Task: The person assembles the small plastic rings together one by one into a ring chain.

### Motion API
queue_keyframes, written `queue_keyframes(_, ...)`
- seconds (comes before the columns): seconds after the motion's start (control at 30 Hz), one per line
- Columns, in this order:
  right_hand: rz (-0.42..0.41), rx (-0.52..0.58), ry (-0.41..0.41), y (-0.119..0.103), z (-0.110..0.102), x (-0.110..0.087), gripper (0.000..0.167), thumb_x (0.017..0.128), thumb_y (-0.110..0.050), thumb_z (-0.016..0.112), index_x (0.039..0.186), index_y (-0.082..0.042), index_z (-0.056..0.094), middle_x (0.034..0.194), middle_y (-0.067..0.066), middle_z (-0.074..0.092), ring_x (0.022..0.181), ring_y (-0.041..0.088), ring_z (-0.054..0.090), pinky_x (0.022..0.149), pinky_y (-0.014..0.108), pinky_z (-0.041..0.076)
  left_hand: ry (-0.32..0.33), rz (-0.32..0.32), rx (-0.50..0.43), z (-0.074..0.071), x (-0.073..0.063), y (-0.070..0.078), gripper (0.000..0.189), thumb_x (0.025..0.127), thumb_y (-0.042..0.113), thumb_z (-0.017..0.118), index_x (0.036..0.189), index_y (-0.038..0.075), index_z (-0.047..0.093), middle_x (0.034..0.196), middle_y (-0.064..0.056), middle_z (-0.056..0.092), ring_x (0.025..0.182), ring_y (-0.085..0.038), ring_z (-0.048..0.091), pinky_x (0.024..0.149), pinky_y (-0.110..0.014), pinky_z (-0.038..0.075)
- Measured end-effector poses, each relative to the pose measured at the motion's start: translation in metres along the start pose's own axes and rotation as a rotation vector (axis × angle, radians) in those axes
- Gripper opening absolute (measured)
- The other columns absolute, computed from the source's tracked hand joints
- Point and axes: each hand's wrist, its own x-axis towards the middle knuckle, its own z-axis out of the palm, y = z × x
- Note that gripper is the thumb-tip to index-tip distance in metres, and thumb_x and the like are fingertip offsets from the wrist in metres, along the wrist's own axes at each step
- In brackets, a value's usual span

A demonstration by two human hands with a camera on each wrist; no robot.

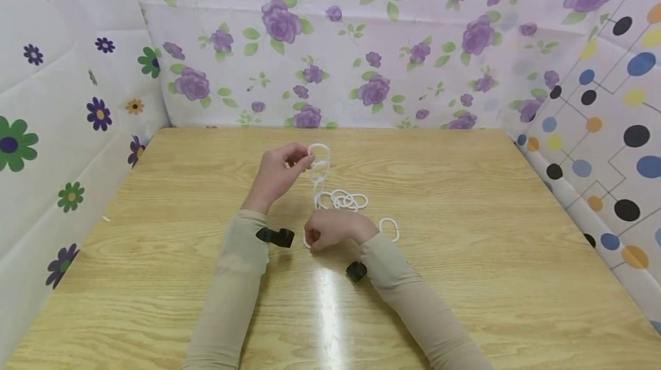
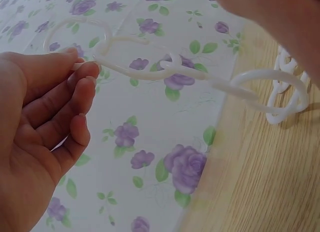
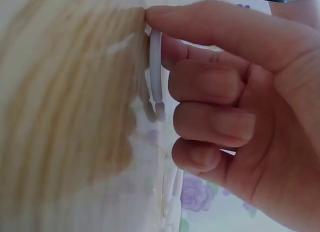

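Left hand (image 1: 279, 174) pinches a raised white plastic chain (image 2: 187, 71); near the chain, right hand (image 1: 335, 228) pinches a curved white plastic link (image 3: 156, 67). A slackening pinch could drop the chain.

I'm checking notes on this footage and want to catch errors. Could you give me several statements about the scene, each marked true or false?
1. The left hand pinches a link of the white chain. True.
2. The right hand is raised high above the table. False: the right hand is down at the table, pinching a white link.
3. The cloth behind the table has purple flowers on it. True.
4. The lone link beside the right wrist is black. False: that lone link is white.
5. Both sleeves are beige. True.
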Motion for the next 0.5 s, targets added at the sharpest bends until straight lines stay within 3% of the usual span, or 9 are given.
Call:
queue_keyframes(0.13,0.012,-0.024,0.041,0.002,-0.004,-0.005,0.006,0.083,-0.019,0.069,0.084,-0.013,0.069,0.075,-0.008,0.061,0.069,0.004,0.051,0.066,0.019,0.043,-0.002,0.002,0.004,0.000,0.000,0.000,0.016,0.095,0.021,0.063,0.096,0.007,0.070,0.084,-0.008,0.073,0.071,-0.017,0.058,0.065,-0.025,0.043)
queue_keyframes(0.3,0.000,-0.015,0.171,0.011,-0.013,-0.016,0.006,0.083,-0.020,0.065,0.084,-0.015,0.068,0.074,-0.007,0.060,0.068,0.005,0.051,0.063,0.019,0.043,0.003,0.007,0.006,-0.001,-0.001,0.001,0.015,0.095,0.020,0.064,0.096,0.006,0.070,0.084,-0.009,0.073,0.072,-0.017,0.059,0.066,-0.025,0.043)
queue_keyframes(0.5,-0.022,0.149,0.331,0.027,-0.025,-0.031,0.005,0.083,-0.013,0.060,0.079,-0.015,0.059,0.066,-0.008,0.048,0.061,0.004,0.043,0.059,0.019,0.036,-0.004,0.005,0.000,0.001,-0.001,0.001,0.014,0.093,0.019,0.065,0.094,0.006,0.070,0.083,-0.009,0.072,0.072,-0.017,0.059,0.067,-0.025,0.044)
